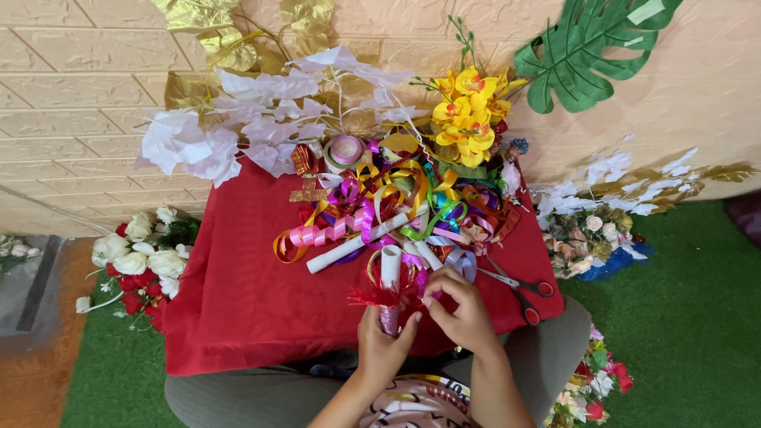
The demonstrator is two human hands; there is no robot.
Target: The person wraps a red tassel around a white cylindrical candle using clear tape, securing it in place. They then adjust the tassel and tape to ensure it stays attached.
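- I see the red cloth (238,301) over a small table across my lap, the biggest thing in view, against the brick-pattern wall (71,95).
- The white fabric leaves (238,127) and gold leaves (198,32) spread along its far edge, with the yellow artificial orchids (468,119) to their right.
- A tangled heap of curled ribbons (396,206) in pink, gold, green and purple fills the far middle of the cloth.
- A white paper roll (357,244) lies slanted at the heap's near edge.
- My left hand (383,342) has its fingers wrapped tight around a glittery pink tube (391,319), upright just over the cloth's near edge.
- My right hand (460,309) has its fingertips pinched together on the red feathery trim (376,296) at the tube's top.
- Red-handled scissors (523,289) lie on the cloth just right of my right hand.
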